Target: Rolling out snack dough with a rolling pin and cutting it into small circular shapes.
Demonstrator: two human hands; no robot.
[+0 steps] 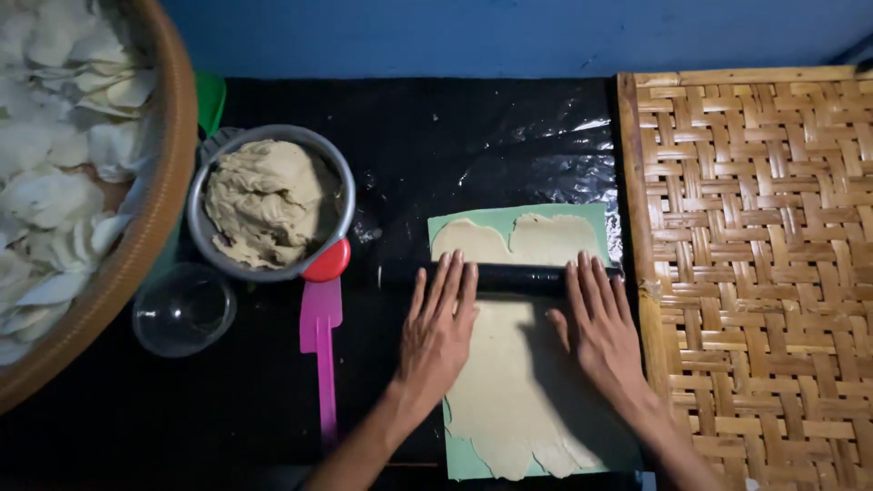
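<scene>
Head view showed left hand [439,329] and right hand [600,325] flat, fingers unclenched, pressing the black rolling pin [500,278]; its long axis ran crosswise over the dough sheet [518,364].

1. The rolling pin [509,277] is black.
2. The flat dough [518,382] is pale beige, on a light green sheet [455,455].
3. The bowl [205,236] is grey metal, holding tan dough.
4. The spatula [320,336] is pink, with a red knob above it.
5. The mat [764,273] shows a brown woven criss-cross pattern.
6. The tabletop [182,409] is glossy black; the wall [509,36] is blue.
</scene>
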